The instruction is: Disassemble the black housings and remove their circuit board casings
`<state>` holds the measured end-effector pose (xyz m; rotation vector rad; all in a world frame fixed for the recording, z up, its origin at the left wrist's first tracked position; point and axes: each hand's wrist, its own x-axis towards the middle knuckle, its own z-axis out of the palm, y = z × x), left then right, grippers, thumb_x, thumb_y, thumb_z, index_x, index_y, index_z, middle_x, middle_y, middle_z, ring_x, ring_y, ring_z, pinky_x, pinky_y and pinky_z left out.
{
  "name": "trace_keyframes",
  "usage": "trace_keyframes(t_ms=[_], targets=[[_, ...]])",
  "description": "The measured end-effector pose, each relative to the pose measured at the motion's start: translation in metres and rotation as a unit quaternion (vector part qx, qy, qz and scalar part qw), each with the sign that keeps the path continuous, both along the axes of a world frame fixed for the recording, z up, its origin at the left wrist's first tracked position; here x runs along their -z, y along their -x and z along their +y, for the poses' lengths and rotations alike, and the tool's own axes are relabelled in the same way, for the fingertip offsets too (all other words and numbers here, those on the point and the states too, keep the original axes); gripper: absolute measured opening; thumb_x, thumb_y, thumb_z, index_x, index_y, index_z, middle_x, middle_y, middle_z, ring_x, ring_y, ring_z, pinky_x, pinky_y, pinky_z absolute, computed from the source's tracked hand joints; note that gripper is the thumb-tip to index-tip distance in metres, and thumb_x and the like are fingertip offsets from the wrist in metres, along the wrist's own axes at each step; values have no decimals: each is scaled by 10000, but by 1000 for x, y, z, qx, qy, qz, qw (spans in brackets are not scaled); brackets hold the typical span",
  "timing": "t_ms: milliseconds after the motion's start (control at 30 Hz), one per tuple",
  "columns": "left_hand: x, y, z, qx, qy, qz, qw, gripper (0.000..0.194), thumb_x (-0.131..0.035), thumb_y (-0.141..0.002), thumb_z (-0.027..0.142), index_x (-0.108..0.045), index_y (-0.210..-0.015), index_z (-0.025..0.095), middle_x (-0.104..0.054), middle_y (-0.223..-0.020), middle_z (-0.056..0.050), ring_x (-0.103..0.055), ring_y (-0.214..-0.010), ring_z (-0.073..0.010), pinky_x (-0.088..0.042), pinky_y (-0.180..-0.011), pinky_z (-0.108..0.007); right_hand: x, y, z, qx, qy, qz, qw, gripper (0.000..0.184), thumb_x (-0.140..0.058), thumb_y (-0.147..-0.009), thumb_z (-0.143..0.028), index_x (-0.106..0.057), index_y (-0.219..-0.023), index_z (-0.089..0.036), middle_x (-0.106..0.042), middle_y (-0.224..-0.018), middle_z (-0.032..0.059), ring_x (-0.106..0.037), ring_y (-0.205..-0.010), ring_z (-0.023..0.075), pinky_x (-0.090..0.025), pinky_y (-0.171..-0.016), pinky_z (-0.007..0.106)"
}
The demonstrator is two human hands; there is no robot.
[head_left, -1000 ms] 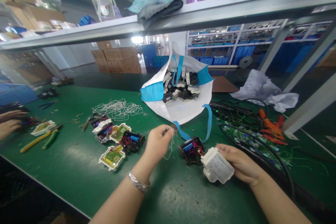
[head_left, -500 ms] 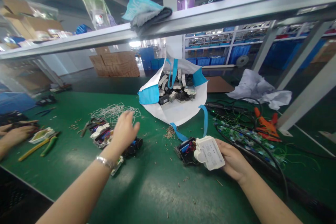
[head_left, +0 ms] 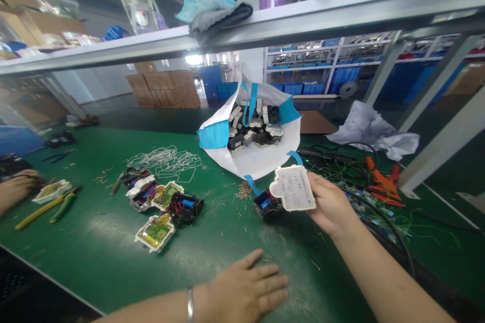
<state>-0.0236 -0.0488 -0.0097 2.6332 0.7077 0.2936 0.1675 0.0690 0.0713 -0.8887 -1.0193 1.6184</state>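
white cover point(head_left: 292, 188) (flat, faintly embossed), right hand point(head_left: 329, 203)

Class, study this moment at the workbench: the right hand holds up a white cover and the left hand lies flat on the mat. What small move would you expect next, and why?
Probably the left hand reaches for the black base. The right hand holds the white cover raised above the green mat, the base lies just beside it, and the left hand lies flat and holds nothing.

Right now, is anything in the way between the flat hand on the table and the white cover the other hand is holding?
Nothing visible. The left hand lies flat on the green table; only bare mat and tiny scattered bits separate it from the white cover in the right hand.
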Motion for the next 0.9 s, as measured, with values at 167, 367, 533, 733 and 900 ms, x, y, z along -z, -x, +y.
trace_keyframes(t_ms=[167,367,533,733,900], targets=[[-8,-4,66,-113,-122,-24,986,625,-536,-769,470,-368,-1290,168,-431,-1286,-153,-330,-1229,-290,-73,-1044,-478,-17,0,5,38,-22,3,999,215,-639,-671,-339,-569,-791,-175,-618,-721,45,-588,-616,196,-478,-541,309],[-6,5,63,-187,-261,29,946,399,-446,-832,433,-548,-1045,111,-561,-1090,-133,-421,-1131,-264,-167,-1039,-466,-48,15,-3,22,-27,7,999,340,-634,-621,-289,-561,-923,-150,-633,-871,110,-610,-726,278,-499,-574,387],[-13,16,14,-105,-351,13,930,324,-404,-854,378,-556,-985,124,-591,-1007,-83,-491,-1009,-206,-294,-989,-402,-57,77,-12,-28,-42,4,999,249,-577,-693,-347,-502,-820,-147,-622,-752,79,-604,-635,218,-486,-545,336],[-12,42,11,-155,-414,43,896,261,-414,-839,241,-564,-1019,126,-606,-1008,-78,-505,-995,-208,-294,-990,-411,-26,161,-10,-36,-99,-75,992,238,-398,-776,-396,-438,-753,-163,-535,-619,7,-522,-560,139,-428,-525,252],[22,58,31,-276,-403,101,867,217,-451,-797,190,-602,-951,162,-635,-873,-58,-556,-853,-199,-426,-846,-361,8,188,-25,-65,-173,-227,956,160,-424,-752,-257,-472,-633,-162,-525,-621,3,-490,-623,139,-375,-580,237]])
